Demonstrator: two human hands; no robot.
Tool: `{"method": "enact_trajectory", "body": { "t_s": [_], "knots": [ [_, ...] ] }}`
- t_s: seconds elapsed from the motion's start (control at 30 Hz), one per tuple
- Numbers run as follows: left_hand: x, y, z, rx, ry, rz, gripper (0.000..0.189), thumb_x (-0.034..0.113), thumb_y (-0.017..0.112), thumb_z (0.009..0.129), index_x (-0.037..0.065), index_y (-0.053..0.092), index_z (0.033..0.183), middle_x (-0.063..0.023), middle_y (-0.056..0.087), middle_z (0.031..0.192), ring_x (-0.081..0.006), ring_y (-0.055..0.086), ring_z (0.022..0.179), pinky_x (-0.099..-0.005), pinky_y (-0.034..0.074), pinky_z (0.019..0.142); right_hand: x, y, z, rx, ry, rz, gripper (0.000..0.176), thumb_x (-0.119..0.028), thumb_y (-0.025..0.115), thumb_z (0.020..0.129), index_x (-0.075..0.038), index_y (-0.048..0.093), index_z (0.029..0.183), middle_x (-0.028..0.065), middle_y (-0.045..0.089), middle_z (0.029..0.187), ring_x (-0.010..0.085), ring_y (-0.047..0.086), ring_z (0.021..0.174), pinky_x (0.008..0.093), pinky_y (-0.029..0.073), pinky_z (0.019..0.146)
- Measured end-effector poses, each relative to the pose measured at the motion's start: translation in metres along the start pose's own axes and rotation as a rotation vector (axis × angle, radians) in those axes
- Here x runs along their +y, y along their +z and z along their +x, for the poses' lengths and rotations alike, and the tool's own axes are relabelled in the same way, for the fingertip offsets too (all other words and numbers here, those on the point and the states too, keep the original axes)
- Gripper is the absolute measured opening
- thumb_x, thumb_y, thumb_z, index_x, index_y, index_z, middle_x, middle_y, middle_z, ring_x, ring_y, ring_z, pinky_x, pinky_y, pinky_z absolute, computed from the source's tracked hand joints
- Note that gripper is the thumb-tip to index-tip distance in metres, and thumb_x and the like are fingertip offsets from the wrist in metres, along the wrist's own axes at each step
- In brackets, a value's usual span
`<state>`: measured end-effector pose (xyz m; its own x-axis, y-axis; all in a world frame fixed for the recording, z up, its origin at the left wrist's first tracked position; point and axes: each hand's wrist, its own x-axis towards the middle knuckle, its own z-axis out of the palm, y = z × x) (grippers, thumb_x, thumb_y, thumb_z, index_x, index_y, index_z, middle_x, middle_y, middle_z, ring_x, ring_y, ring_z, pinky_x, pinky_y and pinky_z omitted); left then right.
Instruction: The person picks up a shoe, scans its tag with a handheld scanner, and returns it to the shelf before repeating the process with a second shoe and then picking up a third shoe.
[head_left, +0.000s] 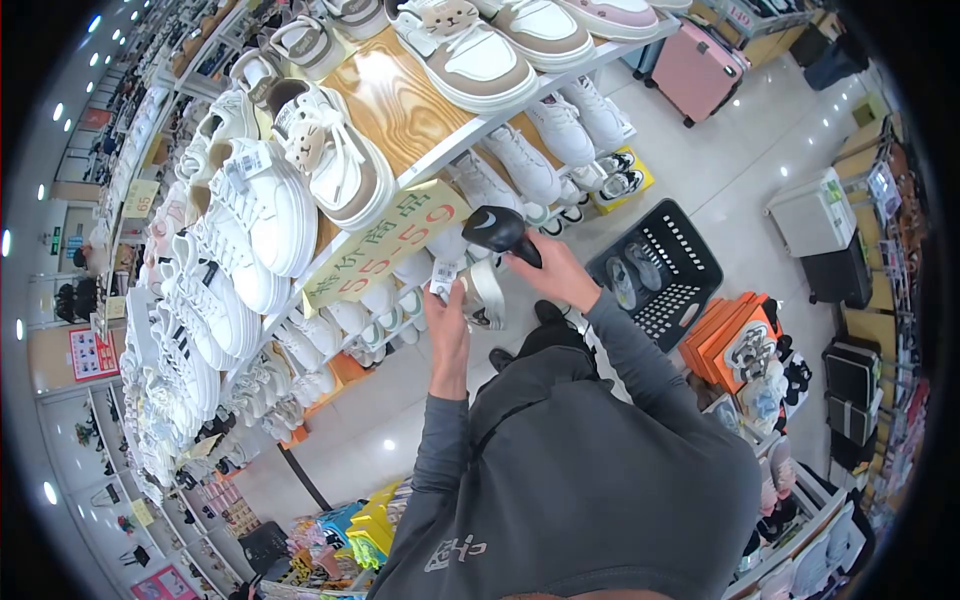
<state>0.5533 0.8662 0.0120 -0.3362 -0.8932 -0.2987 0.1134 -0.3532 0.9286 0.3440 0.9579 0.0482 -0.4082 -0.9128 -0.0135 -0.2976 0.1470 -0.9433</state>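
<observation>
My right hand [560,272] is wrapped round the handle of a black barcode scanner [492,229], whose head points left. Just below the scanner head, my left hand [449,335] pinches a small white barcode tag [443,277] between thumb and fingers. A white shoe [487,296] hangs right beside the tag and my left fingers, its sole toward the right. Behind both hands, a yellow price sign [385,245] with red numbers is fixed along the shelf edge.
White sneakers [255,215] crowd the shelf on the left, with more on lower tiers. A dark shopping basket [665,275] holding a pair of grey shoes stands on the floor at right. Orange shoeboxes [715,340] are stacked beside it, and a pink suitcase [697,72] stands farther back.
</observation>
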Motion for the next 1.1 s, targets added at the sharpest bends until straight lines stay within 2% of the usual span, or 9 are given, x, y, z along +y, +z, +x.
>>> {"method": "enact_trajectory", "body": {
  "t_s": [0.1,0.2,0.43,0.53,0.63,0.83,0.93,1.03,1.1],
  "knots": [
    [-0.004,0.004,0.007,0.004,0.018,-0.039,0.040,0.005,0.061,0.102,-0.004,0.047,0.138,-0.0101,0.061,0.129,-0.0172,0.059,0.116,-0.0339,0.047,0.100,0.021,0.009,0.017,0.081,-0.081,0.011,0.041,-0.030,0.073,0.093,0.002,0.062,0.117,0.0248,0.069,0.089,0.0443,0.068,0.082,0.0459,0.052,0.073],
    [-0.005,0.012,0.016,0.022,0.029,-0.035,0.043,0.006,0.062,0.101,-0.005,0.045,0.139,-0.0112,0.060,0.130,-0.0179,0.059,0.115,-0.0340,0.046,0.101,0.039,0.013,0.039,0.060,-0.064,0.007,0.041,-0.030,0.071,0.095,0.002,0.060,0.118,0.0263,0.068,0.088,0.0449,0.067,0.084,0.0465,0.051,0.073],
    [-0.004,0.045,0.034,0.072,0.028,-0.117,0.044,0.004,0.063,0.098,-0.005,0.045,0.137,-0.0121,0.060,0.128,-0.0197,0.060,0.114,-0.0339,0.047,0.099,0.061,0.023,0.099,0.157,-0.118,0.084,0.042,-0.033,0.064,0.098,0.005,0.057,0.117,0.0306,0.066,0.103,0.0475,0.065,0.097,0.0510,0.049,0.082],
    [-0.007,0.054,0.049,0.092,0.020,-0.160,0.045,0.001,0.063,0.096,-0.004,0.045,0.137,-0.0119,0.060,0.127,-0.0208,0.062,0.111,-0.0342,0.049,0.096,0.075,0.030,0.126,0.203,-0.138,0.005,0.045,-0.032,0.062,0.100,0.004,0.057,0.125,0.0281,0.066,0.105,0.0434,0.064,0.097,0.0463,0.049,0.086],
    [-0.007,0.062,0.066,0.146,0.018,-0.171,0.044,-0.004,0.063,0.093,-0.007,0.048,0.135,-0.0132,0.061,0.129,-0.0247,0.063,0.114,-0.0370,0.051,0.097,0.074,0.029,0.144,0.230,-0.229,0.028,0.048,-0.034,0.060,0.100,0.004,0.053,0.128,0.0325,0.064,0.108,0.0498,0.062,0.104,0.0531,0.049,0.088],
    [-0.003,0.079,0.091,0.254,-0.042,-0.123,0.037,-0.007,0.064,0.090,-0.004,0.057,0.127,-0.0110,0.065,0.119,-0.0238,0.065,0.107,-0.0373,0.052,0.093,0.089,0.040,0.194,0.266,-0.184,-0.095,0.052,-0.032,0.059,0.100,0.005,0.048,0.136,0.0322,0.064,0.109,0.0491,0.063,0.101,0.0519,0.051,0.090],
    [-0.003,0.082,0.099,0.255,-0.056,-0.101,0.037,-0.004,0.064,0.089,-0.004,0.055,0.124,-0.0088,0.064,0.108,-0.0207,0.064,0.095,-0.0352,0.052,0.082,0.098,0.047,0.211,0.238,-0.125,-0.191,0.053,-0.031,0.058,0.100,0.005,0.046,0.138,0.0339,0.063,0.110,0.0504,0.064,0.099,0.0536,0.052,0.088],
    [-0.007,0.084,0.114,0.271,-0.077,-0.116,0.031,-0.008,0.064,0.090,-0.001,0.061,0.120,-0.0086,0.067,0.111,-0.0251,0.067,0.100,-0.0393,0.054,0.086,0.106,0.055,0.224,0.227,-0.098,-0.269,0.050,-0.035,0.060,0.099,0.008,0.050,0.124,0.0336,0.060,0.111,0.0501,0.066,0.099,0.0538,0.056,0.086],
    [-0.011,0.083,0.120,0.261,-0.068,-0.129,0.031,-0.008,0.064,0.090,-0.001,0.061,0.120,-0.0096,0.068,0.110,-0.0259,0.067,0.099,-0.0400,0.056,0.085,0.110,0.059,0.228,0.241,-0.097,-0.287,0.050,-0.034,0.061,0.099,0.008,0.050,0.123,0.0336,0.060,0.112,0.0493,0.066,0.098,0.0536,0.056,0.084]
  ]
}}
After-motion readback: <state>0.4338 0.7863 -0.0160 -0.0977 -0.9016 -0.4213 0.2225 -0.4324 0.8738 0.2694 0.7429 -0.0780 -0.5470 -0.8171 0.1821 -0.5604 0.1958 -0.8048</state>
